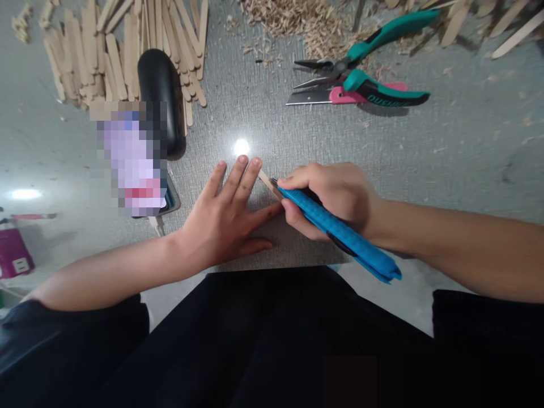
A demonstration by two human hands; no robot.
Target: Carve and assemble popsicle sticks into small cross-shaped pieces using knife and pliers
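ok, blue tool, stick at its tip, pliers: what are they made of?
Blue tool: probably moulded plastic, evenly coloured with a bumpy pattern.
Stick: likely bare wood, pale and matte.
Pliers: metal nose, by its grey shine; teal handles look smooth, plastic or rubber.

No lettering readable with certainty.
Printed in greenish capitals along the lower handle (395, 96) of the pliers (341, 67), upside down to the camera, too blurred to spell out surely. Marked with tiny dark shapes on the white patch (20, 264) of the purple box (12, 248) at the far left, too small to decipher. Masked by coarse coloured blocks across the phone (132, 161), so unreadable there.
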